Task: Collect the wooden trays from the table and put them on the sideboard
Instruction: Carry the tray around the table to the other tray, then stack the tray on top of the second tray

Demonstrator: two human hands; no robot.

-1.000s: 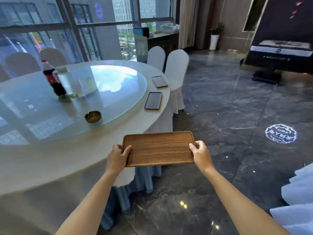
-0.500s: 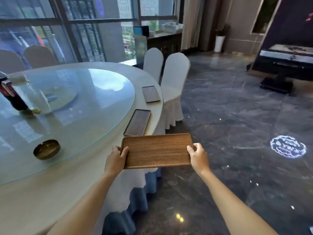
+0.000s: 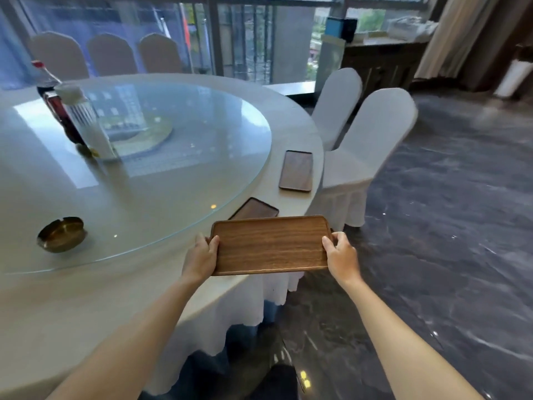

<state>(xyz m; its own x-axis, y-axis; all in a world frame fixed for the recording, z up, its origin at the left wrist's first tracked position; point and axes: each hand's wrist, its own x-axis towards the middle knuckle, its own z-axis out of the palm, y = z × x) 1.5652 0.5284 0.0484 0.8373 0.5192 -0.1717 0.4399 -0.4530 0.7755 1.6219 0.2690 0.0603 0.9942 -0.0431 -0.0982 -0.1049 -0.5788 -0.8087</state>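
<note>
I hold a rectangular wooden tray (image 3: pixel 271 245) level in front of me, my left hand (image 3: pixel 200 256) clamped on its left short edge and my right hand (image 3: pixel 341 255) clamped on its right short edge, thumbs lying over the raised rim and the other fingers tucked beneath. The tray is mid-brown with dark grain running along its length, rounded corners and a low lip all round; its inside is bare. It hangs over the near edge of the round table (image 3: pixel 43 313), partly above the white tablecloth (image 3: pixel 245 307) and partly above the dark marble floor (image 3: pixel 447 255).

Just beyond my grip, a second wooden tray (image 3: pixel 255 209) lies flat on the table rim, its near end hidden behind the tray I carry. Farther beyond it, a third wooden tray (image 3: pixel 296 171) rests on the rim beside the nearer of two white-covered chairs (image 3: pixel 372 145). Both look darker and share the same rounded shape.

To the left of my left hand, a brass ashtray (image 3: pixel 61 234) sits on the glass turntable (image 3: pixel 173 157). Far beyond it to the left stand a cola bottle (image 3: pixel 54 105) and a clear lidded container (image 3: pixel 86 122), touching or nearly so. Well beyond my right hand, a dark sideboard (image 3: pixel 383 62) stands against the window wall.
</note>
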